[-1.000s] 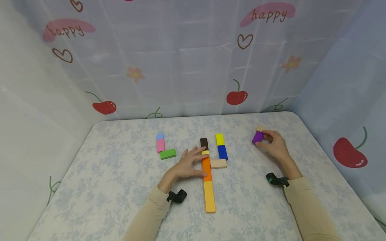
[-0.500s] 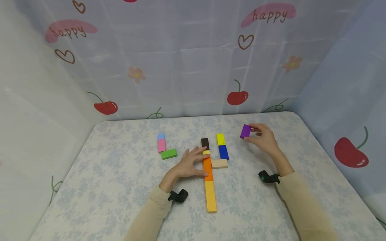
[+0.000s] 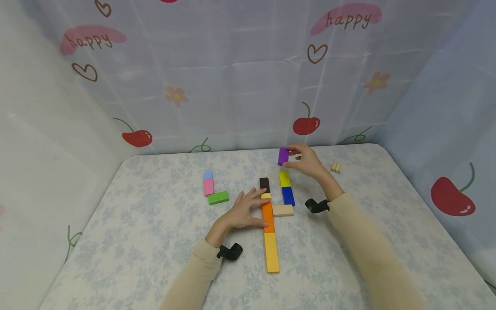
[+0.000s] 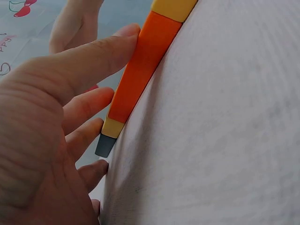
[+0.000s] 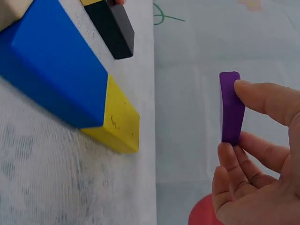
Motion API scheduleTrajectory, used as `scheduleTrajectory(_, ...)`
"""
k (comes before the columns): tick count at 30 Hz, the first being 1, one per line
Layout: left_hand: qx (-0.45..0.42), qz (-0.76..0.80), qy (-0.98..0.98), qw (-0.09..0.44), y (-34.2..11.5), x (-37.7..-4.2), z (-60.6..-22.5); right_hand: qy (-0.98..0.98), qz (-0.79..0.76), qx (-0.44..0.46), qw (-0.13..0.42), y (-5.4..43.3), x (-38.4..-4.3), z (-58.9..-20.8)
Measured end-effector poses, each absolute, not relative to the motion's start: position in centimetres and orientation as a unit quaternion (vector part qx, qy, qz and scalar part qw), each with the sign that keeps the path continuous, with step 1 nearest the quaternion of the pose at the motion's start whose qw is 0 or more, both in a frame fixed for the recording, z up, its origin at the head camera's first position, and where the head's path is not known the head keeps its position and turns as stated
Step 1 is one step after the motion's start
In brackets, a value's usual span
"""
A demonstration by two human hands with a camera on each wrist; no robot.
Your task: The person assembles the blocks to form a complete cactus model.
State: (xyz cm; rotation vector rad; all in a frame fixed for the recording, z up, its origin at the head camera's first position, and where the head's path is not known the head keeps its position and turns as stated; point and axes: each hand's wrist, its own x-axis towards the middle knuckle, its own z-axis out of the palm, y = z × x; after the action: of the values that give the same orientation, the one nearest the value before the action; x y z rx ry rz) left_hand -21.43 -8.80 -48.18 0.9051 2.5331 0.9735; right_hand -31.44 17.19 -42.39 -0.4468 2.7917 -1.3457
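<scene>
My right hand (image 3: 308, 162) pinches a purple block (image 3: 283, 156) between thumb and fingertips, above the far part of the table. In the right wrist view the purple block (image 5: 231, 108) stands upright in the grip, apart from the yellow block (image 5: 123, 122) and blue block (image 5: 56, 61). My left hand (image 3: 243, 212) has its fingers spread. Its thumb touches the orange block (image 3: 268, 218), and its fingertips rest by the small yellow block (image 3: 266, 196) and the black block (image 3: 264, 184). A long amber block (image 3: 271, 253) continues this column toward me.
A natural wood block (image 3: 283, 210) juts right from the column, below a blue (image 3: 288, 196) and yellow (image 3: 284, 178) pair. Left of it lie green (image 3: 218, 198), pink (image 3: 208, 187) and light blue (image 3: 208, 175) blocks. Small wooden pieces (image 3: 336, 167) sit at the far right.
My right hand has carried the purple block left and farther back, away from the small wooden pieces, which now show on the table. The left hand has stayed at the column.
</scene>
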Motion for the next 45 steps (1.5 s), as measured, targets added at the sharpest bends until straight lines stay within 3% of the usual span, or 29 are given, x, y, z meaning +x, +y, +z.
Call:
scheduleTrajectory(10, 0.311, 0.344, 0.875, 0.142, -8.9, -21.3, -48.2, 0.897, -0.401, -0.17, 0.073, 13.0, -33.4, -44.0)
scheduleTrajectory(23, 0.316, 0.35, 0.871, 0.139, -8.9, -21.2, -48.1, 0.899, -0.384, -0.164, 0.131, 12.0, -34.4, -45.2)
scheduleTrajectory(45, 0.319, 0.343, 0.873, 0.137, -9.0, -21.5, -48.5, 0.903, -0.359, -0.178, 0.155, 11.6, -34.5, -45.8)
